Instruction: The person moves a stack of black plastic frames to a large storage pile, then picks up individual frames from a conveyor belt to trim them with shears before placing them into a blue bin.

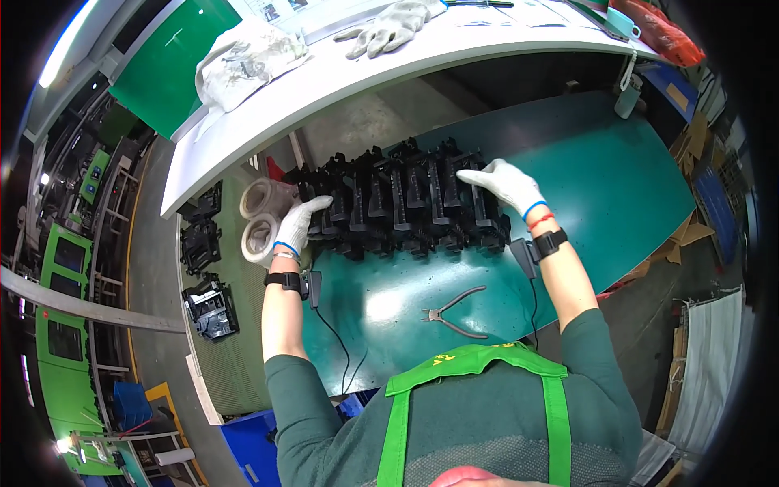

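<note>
apart, gloved hands [300,225] [510,187] (half open), touching black parts [402,203], either end

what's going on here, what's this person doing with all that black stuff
A person in white gloves has the left hand and right hand at opposite ends of a packed row of black parts on a green table. Both hands seem to touch the row; finger contact is hard to make out. Pliers lie nearer the person, handles spread, and clear rolls sit beside the left hand.
</note>
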Demonstrator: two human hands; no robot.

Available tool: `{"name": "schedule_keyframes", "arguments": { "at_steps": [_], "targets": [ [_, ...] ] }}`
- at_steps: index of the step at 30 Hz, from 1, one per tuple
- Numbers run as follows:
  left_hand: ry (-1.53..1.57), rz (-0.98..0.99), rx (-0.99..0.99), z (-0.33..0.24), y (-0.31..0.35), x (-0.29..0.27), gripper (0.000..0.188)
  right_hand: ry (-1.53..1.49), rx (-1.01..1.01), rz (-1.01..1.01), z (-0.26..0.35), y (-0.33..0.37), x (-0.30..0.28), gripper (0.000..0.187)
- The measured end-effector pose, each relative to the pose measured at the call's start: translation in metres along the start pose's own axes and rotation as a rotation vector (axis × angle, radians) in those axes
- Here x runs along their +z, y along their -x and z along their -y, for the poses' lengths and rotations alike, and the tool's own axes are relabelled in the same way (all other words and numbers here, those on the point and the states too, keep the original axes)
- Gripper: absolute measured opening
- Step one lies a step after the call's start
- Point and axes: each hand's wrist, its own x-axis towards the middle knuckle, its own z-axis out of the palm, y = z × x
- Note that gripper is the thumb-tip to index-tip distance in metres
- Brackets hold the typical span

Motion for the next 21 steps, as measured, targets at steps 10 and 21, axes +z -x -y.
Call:
{"name": "schedule_keyframes", "arguments": {
  "at_steps": [10, 21],
  "targets": [
    [0.282, 0.2, -0.156, 0.033, -0.023, 0.0, 0.04, -0.16, 0.091, -0.048, -0.034, -0.031, 0.018, 0.085],
    [0.051, 0.275, -0.209, 0.003, -0.022, 0.033, 0.068, -0.195, 0.04, 0.086, -0.014, -0.012, 0.007, 0.07]
  ]
}}
